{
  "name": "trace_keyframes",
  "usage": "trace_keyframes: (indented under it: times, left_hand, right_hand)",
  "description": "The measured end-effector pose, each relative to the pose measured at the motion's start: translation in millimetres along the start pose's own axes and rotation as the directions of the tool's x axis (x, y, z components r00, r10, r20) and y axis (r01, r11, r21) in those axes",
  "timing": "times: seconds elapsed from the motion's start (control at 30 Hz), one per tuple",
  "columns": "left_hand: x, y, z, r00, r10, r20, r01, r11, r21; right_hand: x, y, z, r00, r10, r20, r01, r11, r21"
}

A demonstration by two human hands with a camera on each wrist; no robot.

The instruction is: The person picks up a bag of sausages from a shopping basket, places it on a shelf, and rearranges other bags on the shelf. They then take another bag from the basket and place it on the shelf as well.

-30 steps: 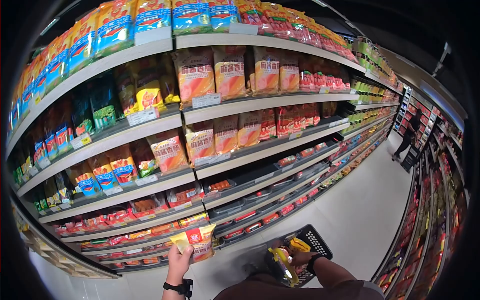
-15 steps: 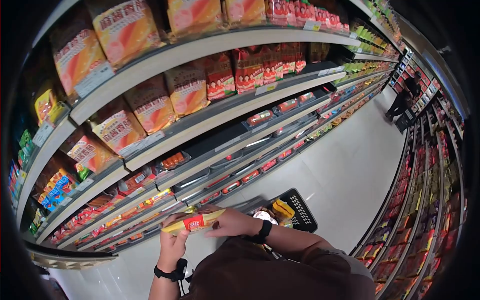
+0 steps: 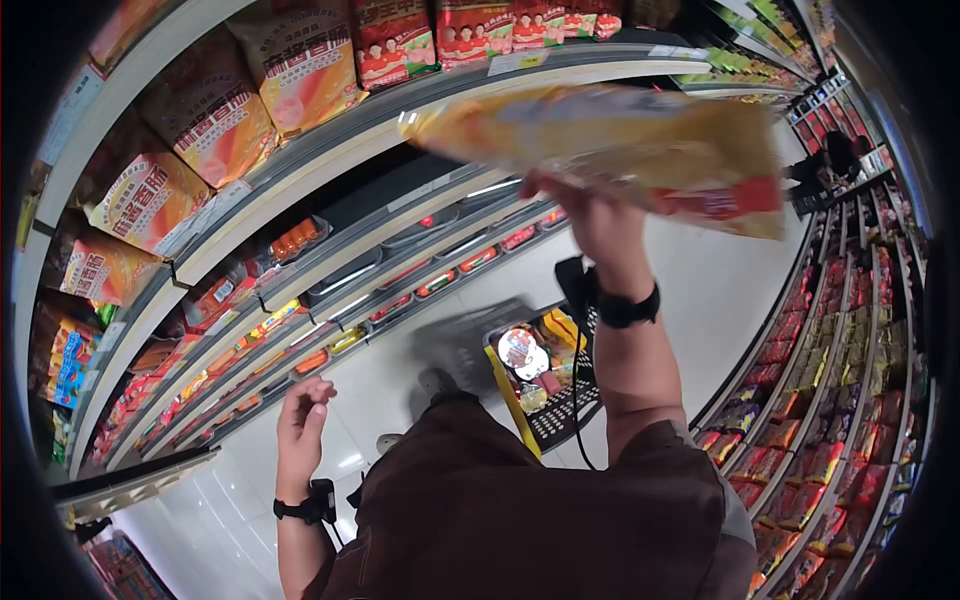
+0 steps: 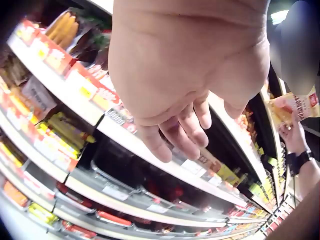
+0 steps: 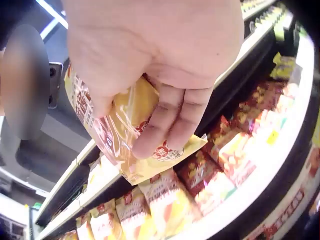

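Note:
My right hand (image 3: 608,228) grips a yellow and orange sausage packet (image 3: 640,140) by its edge and holds it up in front of the shelves. In the right wrist view the thumb and fingers pinch the packet (image 5: 131,107), and its clear film wrinkles under them. Part of the packet is hidden behind the palm there. At lower left in the head view, my left hand (image 3: 303,432) holds nothing, its fingers loosely bent. The left wrist view shows this hand (image 4: 185,65) in front of the lower shelves, with fingers hanging down.
Similar sausage packets (image 3: 215,125) stand on the shelf at left. Below them, trays of sausages (image 3: 298,240) lie on lower shelves. A black shopping basket (image 3: 565,422) with goods inside stands on the floor. Another shelf row (image 3: 810,380) runs along the right; a person (image 3: 830,165) is farther down the aisle.
Earlier my left hand held the packet low down and my right hand reached across to it. Now the right hand has it, raised up and to the right, and the left hand has let go.

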State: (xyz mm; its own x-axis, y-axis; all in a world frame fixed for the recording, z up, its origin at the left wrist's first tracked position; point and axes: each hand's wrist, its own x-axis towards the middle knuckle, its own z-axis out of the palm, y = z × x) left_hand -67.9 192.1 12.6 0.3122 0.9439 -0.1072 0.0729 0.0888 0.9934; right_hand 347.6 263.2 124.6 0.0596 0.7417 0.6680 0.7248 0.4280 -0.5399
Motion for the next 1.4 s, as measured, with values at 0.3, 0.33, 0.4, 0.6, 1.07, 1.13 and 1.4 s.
trace_keyframes:
  times: [0.3,0.33,0.4,0.6,1.07,1.13,1.4]
  left_hand:
    - [-40,-73,-27,0.942,-0.335,-0.010,0.335,0.942,-0.013]
    - [-44,-82,-30,0.949,-0.316,-0.021,0.315,0.949,-0.031]
    - [-45,-89,-33,0.950,-0.309,-0.048,0.306,0.951,-0.052]
    - [-55,-90,-34,0.943,-0.307,-0.131,0.297,0.951,-0.087]
    - [-93,-104,-48,0.913,-0.313,-0.263,0.289,0.949,-0.129]
    - [-90,-102,-51,0.915,-0.307,-0.262,0.282,0.951,-0.129]
    - [-65,-93,-55,0.944,-0.238,-0.231,0.214,0.969,-0.124]
  right_hand:
    - [74,-37,16,0.996,0.059,-0.071,-0.007,0.816,0.578]
    - [80,-40,25,0.997,0.028,-0.070,0.005,0.903,0.430]
    - [98,-32,51,0.988,-0.146,-0.043,0.152,0.956,0.252]
    - [144,-65,125,0.951,-0.301,0.073,0.153,0.659,0.736]
    - [157,-76,190,0.878,-0.083,0.472,-0.239,0.778,0.581]
    - [159,-74,193,0.847,-0.142,0.513,-0.261,0.729,0.633]
    - [155,-82,191,0.846,-0.092,0.525,-0.211,0.847,0.488]
